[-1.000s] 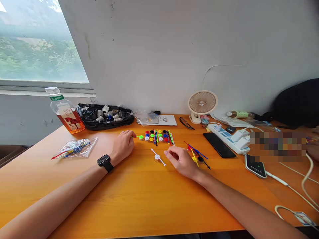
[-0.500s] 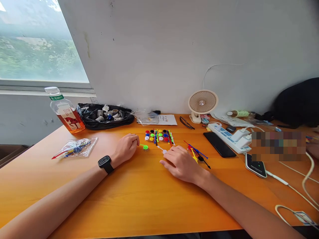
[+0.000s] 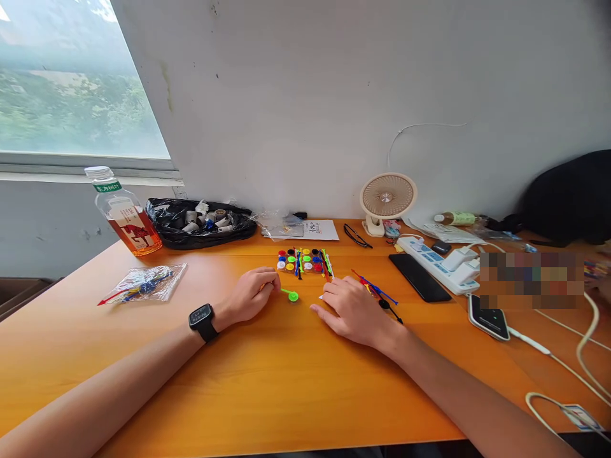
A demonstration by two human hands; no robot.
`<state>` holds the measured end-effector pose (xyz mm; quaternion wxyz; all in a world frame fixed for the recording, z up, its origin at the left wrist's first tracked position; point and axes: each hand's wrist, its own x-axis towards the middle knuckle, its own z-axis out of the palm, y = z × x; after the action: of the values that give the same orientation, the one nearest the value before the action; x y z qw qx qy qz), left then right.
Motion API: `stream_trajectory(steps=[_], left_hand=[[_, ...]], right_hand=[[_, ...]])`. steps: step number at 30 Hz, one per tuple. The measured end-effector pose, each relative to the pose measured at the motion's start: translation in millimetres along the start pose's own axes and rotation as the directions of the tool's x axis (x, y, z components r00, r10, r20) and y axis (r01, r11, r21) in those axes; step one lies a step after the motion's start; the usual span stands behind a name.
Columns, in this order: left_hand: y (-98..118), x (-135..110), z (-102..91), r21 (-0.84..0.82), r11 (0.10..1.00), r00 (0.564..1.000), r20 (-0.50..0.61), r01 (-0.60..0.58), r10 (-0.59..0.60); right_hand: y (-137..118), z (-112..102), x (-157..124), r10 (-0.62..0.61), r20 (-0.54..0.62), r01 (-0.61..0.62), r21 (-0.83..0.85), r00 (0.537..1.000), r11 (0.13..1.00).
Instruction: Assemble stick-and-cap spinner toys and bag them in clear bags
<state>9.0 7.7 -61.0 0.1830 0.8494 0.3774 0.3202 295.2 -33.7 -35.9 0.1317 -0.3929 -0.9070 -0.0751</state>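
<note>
My left hand point(image 3: 252, 295), with a black watch at the wrist, pinches the pointer end of a green arrow spinner point(image 3: 293, 296). Its round green disc sticks out to the right, just over or on the table. To its right, my right hand point(image 3: 352, 310) is palm down with fingers curled over a white arrow spinner; only a bit of white shows at the fingertips. Behind both hands lie rows of coloured discs point(image 3: 291, 259) and bundles of coloured arrows point(image 3: 326, 262). Beyond my right hand are a blue arrow point(image 3: 387, 297) and a black arrow spinner point(image 3: 384, 305), partly covered.
At left stand a tea bottle point(image 3: 128, 219) and a clear bag of coloured arrows point(image 3: 147, 283). A black bag of pipe pieces point(image 3: 181, 238), glasses point(image 3: 357, 235) and a fan point(image 3: 387, 196) line the wall. Rightward are a black phone point(image 3: 419, 277), a power strip point(image 3: 432, 262) and cables.
My left hand has moved right and slightly nearer, carrying the green arrow spinner along. My right hand has shifted slightly right, and the white arrow spinner is now mostly hidden under its fingers.
</note>
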Motion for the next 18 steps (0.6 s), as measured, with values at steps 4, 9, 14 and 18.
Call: stream_trajectory(steps=[4,9,14,18], left_hand=[[5.4,-2.4,1.8,-0.04,0.999,0.999,0.037,-0.031,0.032],[10.1,-2.8,0.9,-0.091,0.993,0.995,0.063,-0.076,0.082],[15.7,-4.2,1.8,-0.117,0.985,0.987,0.082,-0.128,0.138],[18.6,-5.9,3.2,-0.082,0.982,0.984,0.046,-0.167,0.171]], right_hand=[[10.3,-0.5,-2.2,0.19,-0.085,-0.196,-0.07,0.978,0.978],[6.5,-3.8,-1.9,0.225,-0.133,-0.216,0.083,0.965,0.973],[-14.3,8.1,-1.0,0.225,-0.045,-0.177,0.477,0.973,0.861],[-19.3,25.9,2.7,0.26,0.012,-0.204,0.653,0.966,0.729]])
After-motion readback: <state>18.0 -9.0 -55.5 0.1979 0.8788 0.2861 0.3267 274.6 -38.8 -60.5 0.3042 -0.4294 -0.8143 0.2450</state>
